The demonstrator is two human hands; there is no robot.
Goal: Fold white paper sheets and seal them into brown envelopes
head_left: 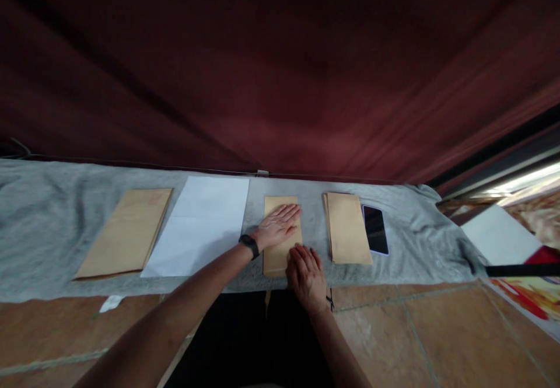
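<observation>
A brown envelope (275,259) lies in the middle of a grey cloth (52,219). My left hand (280,224), with a black band at its wrist, rests flat across the envelope's upper half, fingers stretched out together. My right hand (306,274) presses flat on the envelope's lower right corner near the cloth's front edge. Neither hand grips anything.
On the cloth lie a larger brown envelope (126,230) at left, a white sheet (201,224) beside it, a stack of brown envelopes (347,227) at right and a dark phone (375,229). A dark red curtain (280,73) hangs behind. Tiled floor (437,335) lies in front.
</observation>
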